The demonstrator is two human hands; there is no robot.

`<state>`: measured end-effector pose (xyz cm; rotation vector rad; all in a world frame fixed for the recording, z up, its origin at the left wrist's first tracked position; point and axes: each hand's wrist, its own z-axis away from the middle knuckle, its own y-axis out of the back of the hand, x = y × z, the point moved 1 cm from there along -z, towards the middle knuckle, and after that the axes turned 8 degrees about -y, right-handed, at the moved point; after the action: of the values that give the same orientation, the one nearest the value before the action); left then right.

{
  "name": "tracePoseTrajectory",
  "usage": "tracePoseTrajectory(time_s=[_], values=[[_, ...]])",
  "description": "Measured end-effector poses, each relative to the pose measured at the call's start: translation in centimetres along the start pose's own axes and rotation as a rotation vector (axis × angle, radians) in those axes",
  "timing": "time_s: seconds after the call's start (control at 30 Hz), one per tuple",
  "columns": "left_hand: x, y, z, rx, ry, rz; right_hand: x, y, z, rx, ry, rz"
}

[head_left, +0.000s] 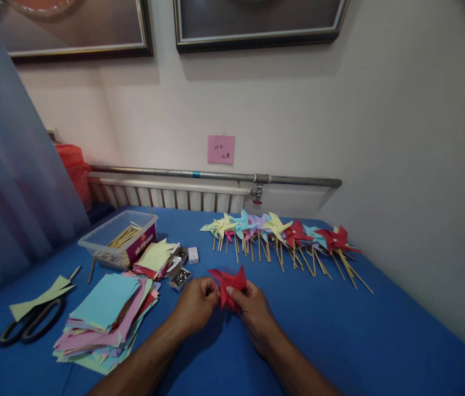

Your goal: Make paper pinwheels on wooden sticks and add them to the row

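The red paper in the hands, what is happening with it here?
A person holds a folded red paper pinwheel head with both hands, left hand and right hand, above the blue table. A row of finished pinwheels on sticks lies by the wall. A stack of coloured paper squares, scissors and a plastic box of sticks lie at left.

The light is soft and a little dim, and it comes from above. The picture frames (257,27) throw wide shadows on the wall (401,137) far beyond the fingers (232,294). Under the hands the blue counter (339,341) is darker. The corners turn dark and the edges bend. There is no glare.
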<state>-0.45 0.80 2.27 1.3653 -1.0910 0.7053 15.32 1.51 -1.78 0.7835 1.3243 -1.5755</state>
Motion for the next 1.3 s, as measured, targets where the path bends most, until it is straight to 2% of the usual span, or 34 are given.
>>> tracePoseTrajectory(time_s=[0.57,0.77,1.0,1.17,1.3], values=[[-0.1,-0.2,-0.1,-0.015,-0.002,0.046,-0.5,-0.3,0.6,-0.012,-0.029,-0.069],[-0.2,-0.1,-0.2,-0.053,-0.005,0.086,-0.6,-0.3,0.5,-0.012,-0.045,-0.082],[-0.7,0.8,-0.3,-0.113,0.051,0.125,-1.2,0.4,0.3,0.009,-0.045,-0.052],[-0.6,1.5,-0.3,-0.12,0.05,0.086,-2.1,0.6,0.3,0.049,-0.058,-0.048],[-0.2,1.7,-0.2,-0.144,0.057,0.04,-2.2,0.7,0.4,0.032,-0.061,-0.042]])
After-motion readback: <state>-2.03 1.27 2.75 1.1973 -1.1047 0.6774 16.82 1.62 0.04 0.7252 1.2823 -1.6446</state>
